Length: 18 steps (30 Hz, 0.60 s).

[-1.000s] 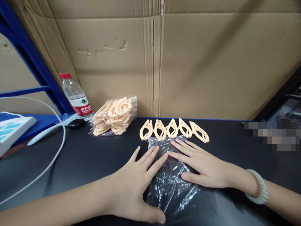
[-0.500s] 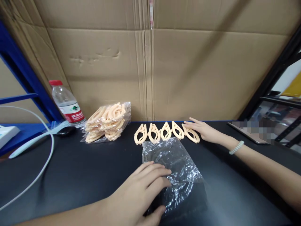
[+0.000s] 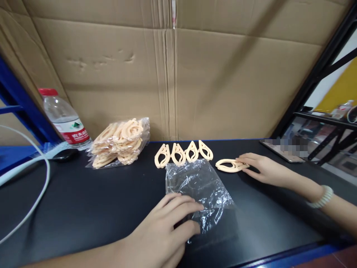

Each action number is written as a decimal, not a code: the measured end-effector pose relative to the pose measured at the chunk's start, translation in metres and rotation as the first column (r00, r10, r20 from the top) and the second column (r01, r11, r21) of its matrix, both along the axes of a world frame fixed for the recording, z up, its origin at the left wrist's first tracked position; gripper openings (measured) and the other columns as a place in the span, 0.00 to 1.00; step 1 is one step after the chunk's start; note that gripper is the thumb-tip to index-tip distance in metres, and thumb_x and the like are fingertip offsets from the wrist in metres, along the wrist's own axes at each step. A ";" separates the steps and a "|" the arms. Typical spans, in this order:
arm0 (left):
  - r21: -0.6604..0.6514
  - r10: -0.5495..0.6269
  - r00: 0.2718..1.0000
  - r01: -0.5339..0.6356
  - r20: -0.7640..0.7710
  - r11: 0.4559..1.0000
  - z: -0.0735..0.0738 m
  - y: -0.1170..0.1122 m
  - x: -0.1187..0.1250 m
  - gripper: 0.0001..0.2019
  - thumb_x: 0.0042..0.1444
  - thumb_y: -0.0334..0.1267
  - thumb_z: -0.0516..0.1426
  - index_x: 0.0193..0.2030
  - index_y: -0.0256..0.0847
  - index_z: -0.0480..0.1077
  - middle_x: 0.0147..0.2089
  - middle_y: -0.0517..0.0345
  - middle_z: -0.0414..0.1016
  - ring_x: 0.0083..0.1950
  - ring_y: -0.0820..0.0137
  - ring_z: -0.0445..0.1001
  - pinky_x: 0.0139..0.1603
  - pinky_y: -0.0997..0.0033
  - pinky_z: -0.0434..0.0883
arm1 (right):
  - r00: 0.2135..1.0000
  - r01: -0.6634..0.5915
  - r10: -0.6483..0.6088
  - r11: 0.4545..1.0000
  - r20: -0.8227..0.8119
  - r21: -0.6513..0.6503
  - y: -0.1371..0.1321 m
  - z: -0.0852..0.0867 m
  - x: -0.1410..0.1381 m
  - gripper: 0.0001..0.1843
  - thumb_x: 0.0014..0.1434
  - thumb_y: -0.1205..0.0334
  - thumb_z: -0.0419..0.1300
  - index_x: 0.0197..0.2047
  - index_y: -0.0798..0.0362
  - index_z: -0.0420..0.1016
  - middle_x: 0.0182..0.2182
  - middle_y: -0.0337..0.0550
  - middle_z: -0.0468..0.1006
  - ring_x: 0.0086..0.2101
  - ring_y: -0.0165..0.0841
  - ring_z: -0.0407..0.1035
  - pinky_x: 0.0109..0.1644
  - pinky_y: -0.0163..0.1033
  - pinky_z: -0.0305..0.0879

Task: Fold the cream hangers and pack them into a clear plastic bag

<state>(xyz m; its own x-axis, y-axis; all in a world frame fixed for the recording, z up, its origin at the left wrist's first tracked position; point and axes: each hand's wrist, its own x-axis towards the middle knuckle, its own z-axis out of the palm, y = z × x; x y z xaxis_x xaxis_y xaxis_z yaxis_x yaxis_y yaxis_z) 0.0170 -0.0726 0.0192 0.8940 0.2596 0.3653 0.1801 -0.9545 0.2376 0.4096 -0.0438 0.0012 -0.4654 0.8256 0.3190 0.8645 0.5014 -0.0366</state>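
Observation:
My left hand (image 3: pixel 164 227) rests on the near edge of a clear plastic bag (image 3: pixel 195 184) lying flat on the black table (image 3: pixel 83 201); its fingers curl and pinch the film. My right hand (image 3: pixel 263 169) lies to the right, fingertips gripping one peach plastic clip (image 3: pixel 230 165) that lies flat, apart from the rest. Several more peach clips (image 3: pixel 184 153) stand in a row just beyond the bag.
A sealed bag full of peach clips (image 3: pixel 119 141) sits at the back left beside a water bottle (image 3: pixel 63 117). A white cable (image 3: pixel 33 186) loops on the left. Cardboard (image 3: pixel 173 74) walls off the back. A phone-like slab (image 3: pixel 281 150) lies at the right.
My right hand left the bag, reached the rightmost clip in the row and pulled it out to the right. My left hand slid to the bag's near edge and curled.

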 end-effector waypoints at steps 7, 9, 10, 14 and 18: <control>-0.019 0.075 0.996 -0.076 -0.037 0.997 -0.011 0.002 0.000 0.20 0.55 0.22 0.50 0.52 0.39 0.69 0.62 0.47 0.68 0.63 0.56 0.64 0.64 0.52 0.63 | 0.996 -0.010 0.009 1.000 -0.085 -0.009 -0.086 -0.008 -0.037 0.25 0.67 0.64 0.50 0.67 0.46 0.60 0.60 0.49 0.67 0.56 0.43 0.66 0.57 0.49 0.69; -0.013 0.089 0.996 -0.089 -0.021 0.996 -0.013 0.003 0.000 0.22 0.56 0.22 0.50 0.56 0.39 0.68 0.63 0.47 0.68 0.64 0.56 0.64 0.65 0.51 0.63 | 0.998 -0.017 0.014 0.999 -0.067 -0.044 -0.106 -0.010 -0.047 0.27 0.67 0.64 0.50 0.68 0.43 0.57 0.62 0.47 0.65 0.57 0.44 0.66 0.56 0.48 0.71; -0.014 0.095 0.995 -0.096 -0.014 0.995 -0.014 0.003 0.000 0.23 0.56 0.23 0.50 0.58 0.40 0.67 0.63 0.48 0.68 0.64 0.55 0.64 0.65 0.50 0.62 | 0.998 -0.017 0.015 0.999 -0.056 -0.049 -0.115 -0.012 -0.051 0.28 0.67 0.62 0.50 0.69 0.43 0.56 0.63 0.47 0.64 0.57 0.45 0.66 0.55 0.49 0.72; -0.018 0.108 0.994 -0.109 -0.033 0.994 -0.015 0.003 0.000 0.25 0.57 0.24 0.50 0.62 0.42 0.65 0.64 0.49 0.68 0.65 0.55 0.65 0.66 0.47 0.61 | 0.997 -0.061 0.062 0.998 -0.053 0.024 -0.147 -0.031 -0.052 0.30 0.65 0.55 0.54 0.69 0.44 0.56 0.62 0.47 0.65 0.58 0.50 0.64 0.53 0.51 0.74; 0.017 0.120 0.991 -0.119 -0.062 0.993 -0.015 0.002 0.000 0.26 0.58 0.25 0.49 0.64 0.41 0.62 0.66 0.50 0.66 0.67 0.56 0.62 0.68 0.47 0.58 | 0.999 -0.024 0.026 0.999 -0.044 0.031 -0.174 -0.046 -0.043 0.30 0.65 0.58 0.56 0.68 0.39 0.57 0.59 0.41 0.71 0.56 0.47 0.67 0.51 0.46 0.75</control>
<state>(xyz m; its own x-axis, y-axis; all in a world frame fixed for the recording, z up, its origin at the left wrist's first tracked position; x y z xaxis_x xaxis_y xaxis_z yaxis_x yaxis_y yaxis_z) 0.0170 -0.0704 0.0037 0.8780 0.3618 0.3134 0.3075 -0.9281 0.2099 0.3663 -0.2176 -0.0443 -0.4705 0.8037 0.3642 0.8496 0.5242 -0.0592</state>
